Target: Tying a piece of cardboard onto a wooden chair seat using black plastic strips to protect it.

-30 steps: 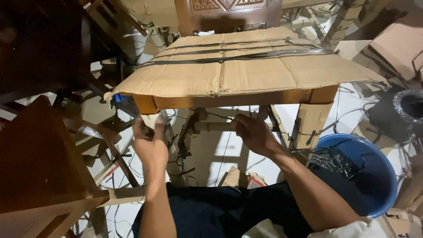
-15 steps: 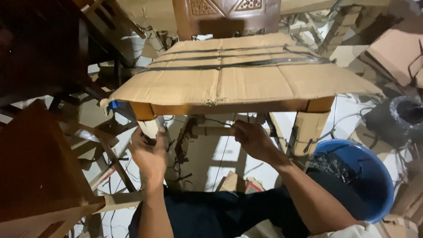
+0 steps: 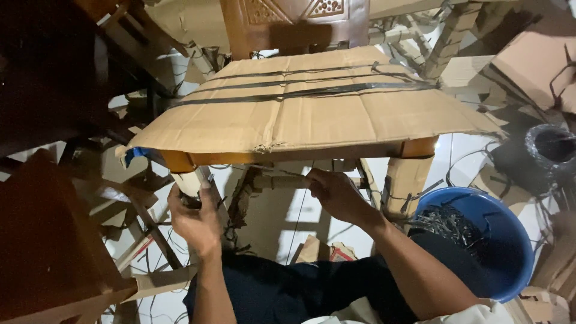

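While a cardboard-covered chair (image 3: 312,114) stands before the person, the left hand (image 3: 195,219) closes around its wrapped front leg (image 3: 189,180) and the right hand (image 3: 336,192) pinches the wrapped rung (image 3: 279,180). It looks stiff and heavy; legs offer firm holds.

Left hand (image 3: 195,219) gripping paper-wrapped chair leg (image 3: 191,180), right hand (image 3: 337,193) on wrapped crossbar (image 3: 279,180), cardboard-covered seat (image 3: 312,108) just above both, blue bucket (image 3: 504,252) right of right hand
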